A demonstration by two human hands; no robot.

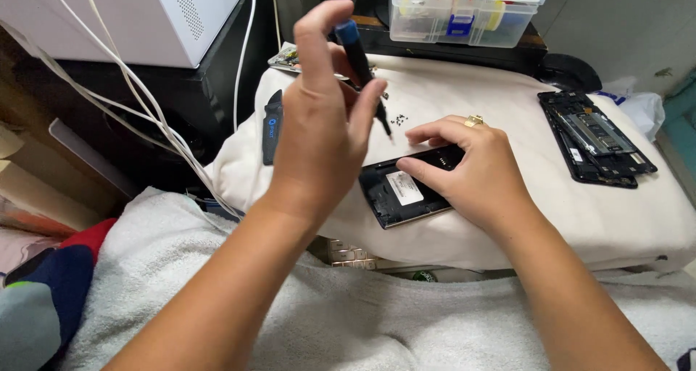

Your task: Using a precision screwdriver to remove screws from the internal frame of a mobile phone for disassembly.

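Black opened phone [406, 193] lies flat under the right hand [475, 172], whose fingers press its upper edge. Just left and above, the left hand [322, 124] is clamped around a blue-capped screwdriver [360, 63], tip hanging over bare cream cloth [507, 103] near tiny screws [399, 119]; another dismantled phone [594, 139] lies well right.

On the cloth-covered worktop [507, 226] an opened phone [395, 193] lies under the right hand [475, 172], small screws [399, 119] behind it, a pry tool [271, 128] to its left, phone parts [598, 139] at right, a parts box [464, 12] behind.
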